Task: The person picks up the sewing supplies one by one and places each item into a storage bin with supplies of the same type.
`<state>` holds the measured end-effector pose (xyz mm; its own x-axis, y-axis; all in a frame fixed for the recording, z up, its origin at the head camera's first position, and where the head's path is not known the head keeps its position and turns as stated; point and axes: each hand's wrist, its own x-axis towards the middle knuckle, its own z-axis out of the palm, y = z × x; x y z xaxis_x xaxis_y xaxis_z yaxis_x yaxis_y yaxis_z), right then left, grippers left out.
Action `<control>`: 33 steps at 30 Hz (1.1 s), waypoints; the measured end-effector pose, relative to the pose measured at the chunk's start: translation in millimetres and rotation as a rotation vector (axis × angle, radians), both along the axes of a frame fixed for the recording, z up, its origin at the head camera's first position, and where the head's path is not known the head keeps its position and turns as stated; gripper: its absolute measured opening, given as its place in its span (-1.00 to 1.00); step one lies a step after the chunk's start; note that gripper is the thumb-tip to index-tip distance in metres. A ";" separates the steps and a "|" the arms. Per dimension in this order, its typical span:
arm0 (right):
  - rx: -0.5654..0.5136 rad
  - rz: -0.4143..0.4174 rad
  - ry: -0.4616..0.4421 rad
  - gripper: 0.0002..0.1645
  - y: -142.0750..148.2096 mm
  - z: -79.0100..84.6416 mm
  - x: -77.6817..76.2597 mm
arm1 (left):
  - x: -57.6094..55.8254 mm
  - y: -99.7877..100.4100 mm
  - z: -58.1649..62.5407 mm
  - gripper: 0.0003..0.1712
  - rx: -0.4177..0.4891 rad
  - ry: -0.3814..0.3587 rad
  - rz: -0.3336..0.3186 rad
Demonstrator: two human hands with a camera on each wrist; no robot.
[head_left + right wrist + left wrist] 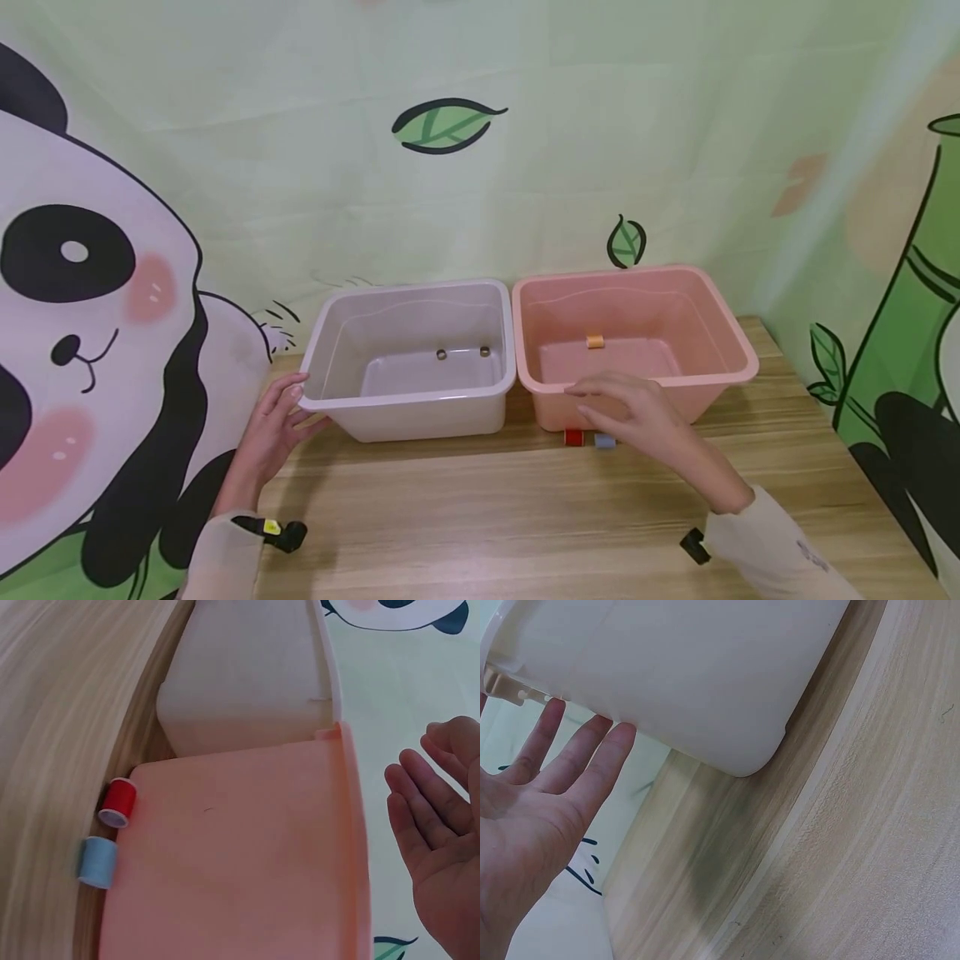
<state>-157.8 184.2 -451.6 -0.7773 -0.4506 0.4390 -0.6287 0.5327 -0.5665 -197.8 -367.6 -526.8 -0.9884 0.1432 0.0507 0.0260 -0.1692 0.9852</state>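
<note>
My left hand (pixel 273 429) is at the front left corner of a pale grey plastic bin (pixel 420 417). In the left wrist view its straight fingers (pixel 592 761) touch the bin's outer wall below the rim. My right hand (pixel 637 412) is by the front rim of a pink bin (pixel 705 392), fingers relaxed and holding nothing. On the table before the pink bin lie a red thread spool (pixel 573 437) and a light blue thread spool (pixel 604 441). An orange spool (pixel 595 342) lies inside the pink bin. Two small brownish spool-like pieces (pixel 441 354) are in the grey bin.
Both bins stand side by side at the back of a wood-grain table (pixel 465 517). Behind them hangs a green cloth backdrop (pixel 300 125) printed with pandas and leaves. Each wrist carries a small black camera mount (pixel 288 536).
</note>
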 end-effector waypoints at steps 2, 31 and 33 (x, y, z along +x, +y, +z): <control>-0.002 -0.002 -0.006 -0.66 3.0 -3.9 0.6 | 0.0 -0.4 -0.2 -0.65 0.000 -0.002 0.000; -0.036 0.094 -0.154 -0.69 56.9 -81.3 -8.5 | -1.5 -0.3 0.1 -0.64 -0.001 -0.020 0.010; -0.038 0.091 -0.162 -0.70 57.9 -86.8 -8.0 | -1.6 -0.1 -0.1 -0.63 -0.005 -0.021 0.011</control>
